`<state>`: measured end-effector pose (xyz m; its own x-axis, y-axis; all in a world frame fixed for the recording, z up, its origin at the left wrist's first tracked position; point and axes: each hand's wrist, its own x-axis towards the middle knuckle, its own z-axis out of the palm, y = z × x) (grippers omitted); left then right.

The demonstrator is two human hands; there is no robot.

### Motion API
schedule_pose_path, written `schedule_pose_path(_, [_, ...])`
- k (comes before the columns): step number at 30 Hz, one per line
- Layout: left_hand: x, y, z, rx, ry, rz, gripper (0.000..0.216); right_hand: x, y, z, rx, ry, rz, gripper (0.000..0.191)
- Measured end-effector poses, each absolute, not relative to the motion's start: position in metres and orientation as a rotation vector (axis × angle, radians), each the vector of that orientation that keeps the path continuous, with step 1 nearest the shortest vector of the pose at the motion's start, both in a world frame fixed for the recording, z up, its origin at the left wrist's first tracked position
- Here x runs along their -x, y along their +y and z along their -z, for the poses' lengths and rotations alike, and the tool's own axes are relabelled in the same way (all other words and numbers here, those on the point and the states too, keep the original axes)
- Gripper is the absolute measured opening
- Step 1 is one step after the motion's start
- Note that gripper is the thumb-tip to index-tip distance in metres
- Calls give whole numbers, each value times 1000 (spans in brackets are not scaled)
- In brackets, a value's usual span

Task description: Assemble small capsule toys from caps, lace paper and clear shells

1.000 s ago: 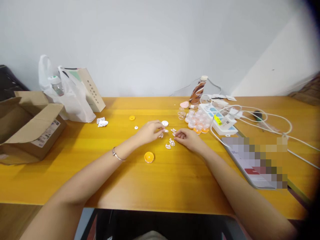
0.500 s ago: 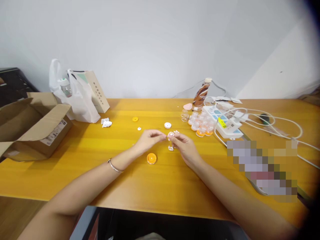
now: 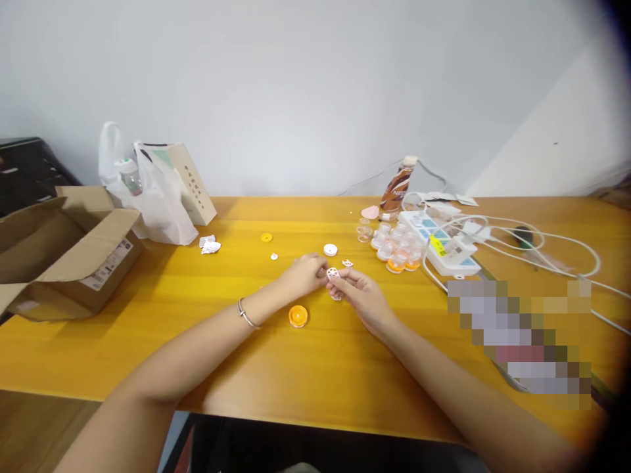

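My right hand [image 3: 362,295] pinches a small white spoked plastic disc [image 3: 333,272] between thumb and fingers. Right beside it, my left hand [image 3: 306,274] is closed with its fingers curled down; its fingertips are partly hidden, and I cannot make out what they hold. Behind the hands lie a round white cap-like part [image 3: 330,249] and a small white openwork piece [image 3: 348,263]. Another white openwork piece [image 3: 336,297] shows partly under my right hand. An orange round part [image 3: 298,316] rests nearer me, below my left wrist.
A yellow ring [image 3: 266,237], a tiny white part [image 3: 274,256] and crumpled foil [image 3: 210,245] lie to the left. At right are clear-topped orange capsules [image 3: 394,246], a bottle [image 3: 397,185] and a power strip [image 3: 441,243] with cables. An open carton [image 3: 93,256] stands far left.
My left hand has moved right and its fingers have curled in beside the disc. My right hand has shifted slightly, tilting the disc and covering more of the openwork piece beneath.
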<state>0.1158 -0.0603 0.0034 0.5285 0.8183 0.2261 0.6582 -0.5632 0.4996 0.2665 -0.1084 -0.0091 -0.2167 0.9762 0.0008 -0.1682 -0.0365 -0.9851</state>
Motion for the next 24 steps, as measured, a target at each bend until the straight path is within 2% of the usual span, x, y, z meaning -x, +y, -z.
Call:
schedule_pose_path(5, [-84,-74,-16,-2072,1054,-885,14,-268,-110,8,1036,-1150,-1508,23])
schedule_pose_path(9, [-67,-100,-20,-1774,811,-1087,21,-267,-116,6,1008,-1094,-1742,21])
schedule_pose_path(16, [-68,-117,-17,-1963,677,-1058,16,-266,-125,-2,932,-1183,-2000,21])
schedule_pose_path(24, [-64,-112,-12,-2207,610,-1005,19,-265,-127,-6,919,-1189,-2013,18])
